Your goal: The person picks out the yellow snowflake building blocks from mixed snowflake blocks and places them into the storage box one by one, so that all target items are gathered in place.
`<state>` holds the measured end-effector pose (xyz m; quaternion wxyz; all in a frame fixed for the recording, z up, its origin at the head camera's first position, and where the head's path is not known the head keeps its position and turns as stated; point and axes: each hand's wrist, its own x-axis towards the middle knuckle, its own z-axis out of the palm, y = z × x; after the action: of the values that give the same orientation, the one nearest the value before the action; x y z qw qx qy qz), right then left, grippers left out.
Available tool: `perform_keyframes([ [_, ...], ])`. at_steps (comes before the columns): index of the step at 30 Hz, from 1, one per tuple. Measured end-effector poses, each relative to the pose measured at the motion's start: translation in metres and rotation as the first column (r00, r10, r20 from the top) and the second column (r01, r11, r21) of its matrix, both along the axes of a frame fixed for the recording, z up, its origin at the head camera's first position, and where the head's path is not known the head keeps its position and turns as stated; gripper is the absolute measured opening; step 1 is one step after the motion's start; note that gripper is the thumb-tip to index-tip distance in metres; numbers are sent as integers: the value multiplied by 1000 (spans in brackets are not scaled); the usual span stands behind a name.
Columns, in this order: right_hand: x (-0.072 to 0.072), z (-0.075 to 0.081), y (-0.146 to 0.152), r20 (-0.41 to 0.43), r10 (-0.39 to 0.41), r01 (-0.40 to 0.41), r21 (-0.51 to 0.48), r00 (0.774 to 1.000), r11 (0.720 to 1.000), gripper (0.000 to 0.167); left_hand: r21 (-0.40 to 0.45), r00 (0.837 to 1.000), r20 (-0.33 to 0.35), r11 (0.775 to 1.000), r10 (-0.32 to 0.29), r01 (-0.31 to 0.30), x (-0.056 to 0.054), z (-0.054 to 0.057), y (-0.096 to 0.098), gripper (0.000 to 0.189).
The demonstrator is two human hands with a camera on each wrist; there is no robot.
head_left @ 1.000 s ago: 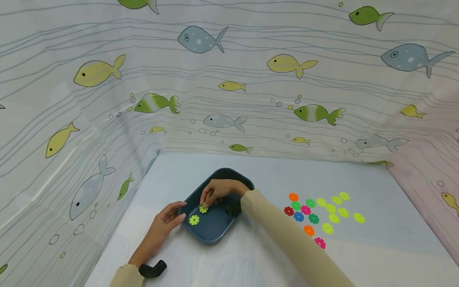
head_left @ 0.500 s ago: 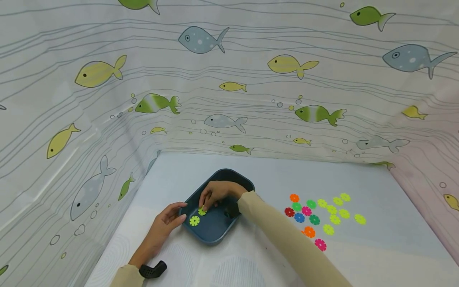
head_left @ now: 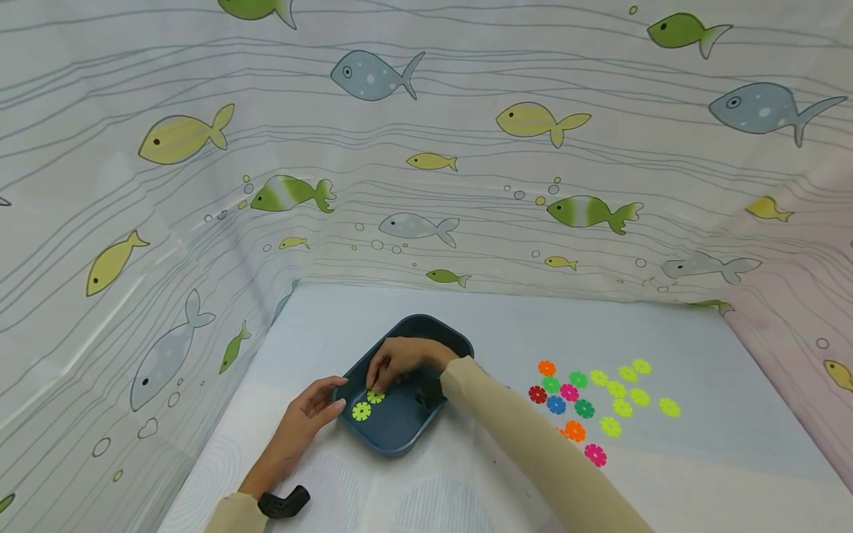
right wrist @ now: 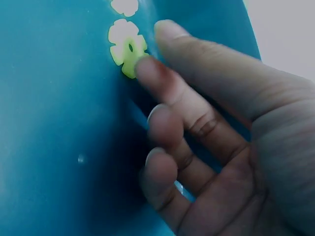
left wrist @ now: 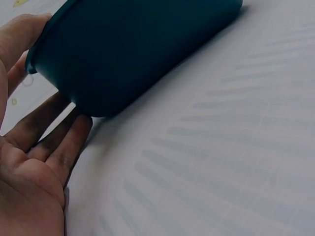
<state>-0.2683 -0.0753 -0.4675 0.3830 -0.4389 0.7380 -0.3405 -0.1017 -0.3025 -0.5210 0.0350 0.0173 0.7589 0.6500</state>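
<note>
A dark blue plastic basin (head_left: 397,420) stands on the table with two yellow-green snowflake discs inside. My left hand (head_left: 308,409) holds the basin's near-left corner, thumb and a finger at the rim; in the left wrist view its other fingers (left wrist: 74,140) touch the outer wall. Inside the basin is my right hand (head_left: 402,359), over the farther disc (head_left: 375,397). The right wrist view shows that disc (right wrist: 129,46) lying at the index fingertip (right wrist: 150,71), with the thumb apart from it. The other disc (head_left: 361,411) lies beside it, nearer the left hand.
To the right of the basin, loose snowflake discs in orange, green, pink, red and blue (head_left: 556,404) lie on the white table (head_left: 733,414). Several yellow-green discs (head_left: 616,390) are beside them. Fish-patterned sheeting (head_left: 413,185) rises behind and at both sides.
The right hand has shifted slightly toward the left with the farther disc, which now lies closer to the other one. The left hand stays on the basin.
</note>
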Motion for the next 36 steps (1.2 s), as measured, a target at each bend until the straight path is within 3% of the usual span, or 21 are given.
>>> perform_keyframes([
  [7,0,17,5,22,-14,16,-79,1000,997,18,-18,1000,20,1000,18,-17,-1,-1,1,45],
  [17,3,40,30,-12,-35,33,-154,999,988,25,-10,1000,20,1000,19,-18,-2,-1,0,47],
  [26,7,37,70,-35,-132,123,-203,991,972,25,-34,999,25,999,38,-37,0,1,0,48],
  [36,10,36,125,-34,-236,220,-252,971,943,15,-40,999,22,999,27,-26,-1,-1,3,51],
])
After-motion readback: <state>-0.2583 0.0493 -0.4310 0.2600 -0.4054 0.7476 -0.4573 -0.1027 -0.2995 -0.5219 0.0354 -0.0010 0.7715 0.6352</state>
